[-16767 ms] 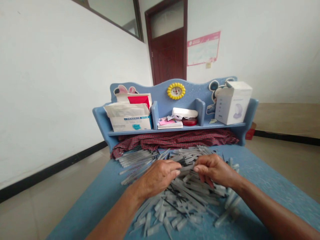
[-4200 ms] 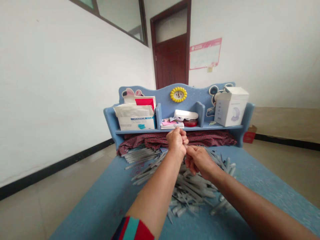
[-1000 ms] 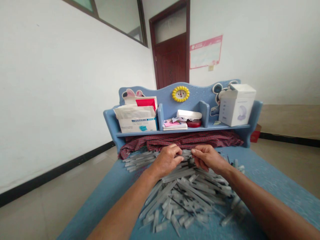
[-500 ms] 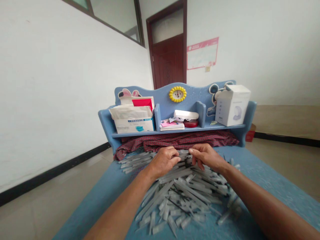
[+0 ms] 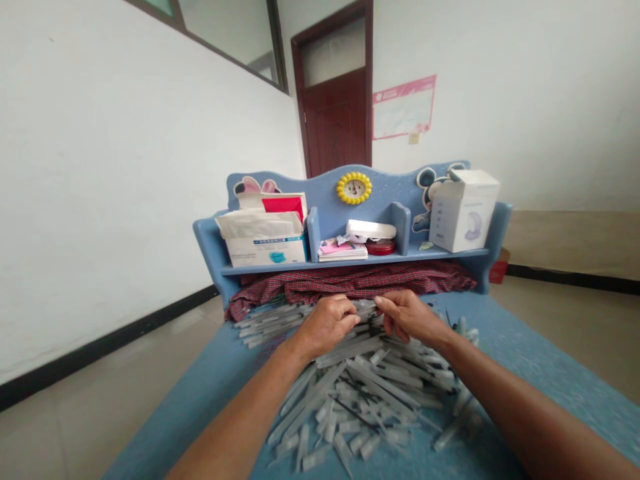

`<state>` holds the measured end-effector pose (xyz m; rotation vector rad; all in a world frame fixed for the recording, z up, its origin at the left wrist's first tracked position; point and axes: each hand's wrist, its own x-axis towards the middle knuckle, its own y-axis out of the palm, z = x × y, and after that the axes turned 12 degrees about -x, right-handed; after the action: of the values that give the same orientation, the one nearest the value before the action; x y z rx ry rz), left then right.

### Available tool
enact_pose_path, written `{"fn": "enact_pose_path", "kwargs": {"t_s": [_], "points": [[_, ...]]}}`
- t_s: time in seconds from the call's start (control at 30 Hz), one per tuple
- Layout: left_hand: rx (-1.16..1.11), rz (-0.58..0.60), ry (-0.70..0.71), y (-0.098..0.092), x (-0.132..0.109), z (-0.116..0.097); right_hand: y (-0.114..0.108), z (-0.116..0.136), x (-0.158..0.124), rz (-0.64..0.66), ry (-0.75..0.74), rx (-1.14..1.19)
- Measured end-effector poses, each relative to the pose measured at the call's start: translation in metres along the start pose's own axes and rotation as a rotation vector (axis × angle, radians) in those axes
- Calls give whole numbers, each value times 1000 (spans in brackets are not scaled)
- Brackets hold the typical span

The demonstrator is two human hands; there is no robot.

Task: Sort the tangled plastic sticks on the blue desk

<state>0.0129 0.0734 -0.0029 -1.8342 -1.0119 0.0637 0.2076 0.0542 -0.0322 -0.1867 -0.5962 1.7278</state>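
Observation:
A heap of translucent, pale tubes that look like pen parts (image 5: pixel 385 383) lies on the blue desk (image 5: pixel 195 413). Short caps and thin black rods are mixed in with the long pieces. Over the back of the heap, my left hand (image 5: pixel 327 327) has its fingers curled and pinched; what they hold is too small and hidden to make out. My right hand (image 5: pixel 413 319) faces it a short way off, thumb and forefinger pressed together at the end of a pale piece that blends into the heap behind. A row of long tubes (image 5: pixel 270 323) lies left of my left hand.
Red checked cloth (image 5: pixel 345 283) is bunched below the desk's blue shelf (image 5: pixel 280 269). On that shelf stand a mask box (image 5: pixel 263 250), papers (image 5: pixel 343 252), a red round tin (image 5: pixel 381 247) and a white box (image 5: pixel 463 213). A yellow clock (image 5: pixel 354 189) is on the backboard.
My right thumb and forefinger have closed together and shifted slightly left. My left hand stays almost in place, and the heap looks the same.

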Motion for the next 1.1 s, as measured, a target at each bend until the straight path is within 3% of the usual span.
{"fn": "enact_pose_path", "kwargs": {"t_s": [0.3,0.57,0.9,1.0,1.1], "points": [[-18,73,-37,2,0,-2,-4,-5,1,125,-32,206],[-67,97,-91,0,1,-6,-1,-2,1,35,20,10],[-229,243,-209,-2,-3,-5,-10,-8,1,227,-35,277],[-236,232,-225,-5,-2,-3,-14,-4,0,183,-44,305],[-227,207,-241,-6,0,-2,-18,-4,1,60,-7,159]]}}
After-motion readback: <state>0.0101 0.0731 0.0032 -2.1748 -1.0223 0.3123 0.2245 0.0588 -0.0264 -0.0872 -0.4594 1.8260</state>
